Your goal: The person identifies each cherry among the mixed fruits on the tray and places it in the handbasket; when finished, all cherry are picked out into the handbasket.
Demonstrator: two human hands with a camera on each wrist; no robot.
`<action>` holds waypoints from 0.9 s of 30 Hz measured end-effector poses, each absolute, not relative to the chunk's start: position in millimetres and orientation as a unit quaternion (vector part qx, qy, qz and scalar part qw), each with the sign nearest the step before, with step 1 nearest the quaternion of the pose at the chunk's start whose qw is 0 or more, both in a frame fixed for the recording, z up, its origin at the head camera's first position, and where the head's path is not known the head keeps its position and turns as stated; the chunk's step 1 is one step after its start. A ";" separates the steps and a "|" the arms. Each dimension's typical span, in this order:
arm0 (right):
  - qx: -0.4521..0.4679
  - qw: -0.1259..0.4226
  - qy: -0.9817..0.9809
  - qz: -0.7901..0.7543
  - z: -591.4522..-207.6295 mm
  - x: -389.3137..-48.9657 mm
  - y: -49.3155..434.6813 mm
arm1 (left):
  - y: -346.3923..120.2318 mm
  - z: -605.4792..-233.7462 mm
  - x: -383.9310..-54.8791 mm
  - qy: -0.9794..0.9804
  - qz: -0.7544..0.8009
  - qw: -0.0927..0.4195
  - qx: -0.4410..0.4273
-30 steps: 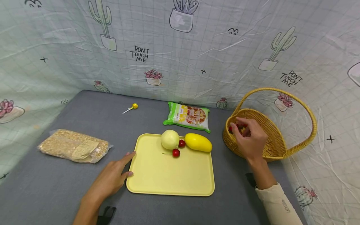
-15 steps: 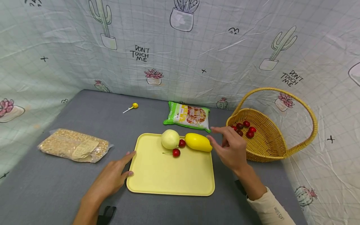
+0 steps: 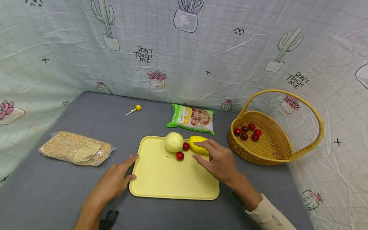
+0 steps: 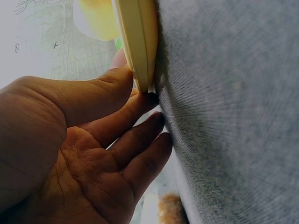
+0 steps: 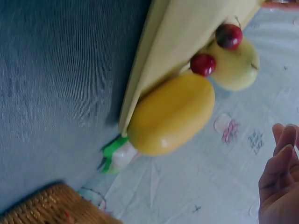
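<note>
My left hand (image 3: 112,179) touches the left rim of a yellow tray (image 3: 169,182) with straight fingers; in the left wrist view its thumb (image 4: 103,91) lies against the tray's edge. Over the tray's right side hovers my right hand (image 3: 219,163), thumb and fingers apart with nothing between them. Its fingers overlap a yellow mango (image 3: 196,141) in the head view, but the right wrist view shows the mango (image 5: 170,114) apart from the hand. Left of the mango sit a pale yellow-green round fruit (image 3: 173,142), a dark red cherry (image 3: 186,146) and a brighter cherry (image 3: 180,156) with a stem.
A wicker basket (image 3: 277,156) with a tall handle stands at the right, several cherries (image 3: 244,136) inside. Behind the tray lies a green-and-white food packet (image 3: 192,118). A lollipop (image 3: 137,108) rests back left, and a bag of corn kernels (image 3: 76,148) lies at the left.
My right hand has come out of the basket and moved left over the tray, bringing the cherries in the basket into sight. The left hand and tray stay put.
</note>
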State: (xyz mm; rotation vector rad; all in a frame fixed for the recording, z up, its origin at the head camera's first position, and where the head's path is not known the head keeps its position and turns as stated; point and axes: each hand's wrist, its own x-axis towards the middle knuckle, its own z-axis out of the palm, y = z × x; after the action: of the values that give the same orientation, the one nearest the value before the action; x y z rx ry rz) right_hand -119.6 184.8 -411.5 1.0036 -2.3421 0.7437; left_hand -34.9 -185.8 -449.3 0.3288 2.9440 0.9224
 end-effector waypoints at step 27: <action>0.363 0.058 -0.916 0.161 -429.2 -112.6 141.5 | -186.5 -449.3 -34.4 0.950 0.293 0.013 0.108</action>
State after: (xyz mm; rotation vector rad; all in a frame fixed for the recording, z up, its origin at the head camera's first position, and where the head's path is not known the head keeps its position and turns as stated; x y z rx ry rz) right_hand -112.6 141.5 -429.2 1.1015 -2.7752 0.4887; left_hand -34.4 -186.5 -449.3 0.3373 2.9594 0.9142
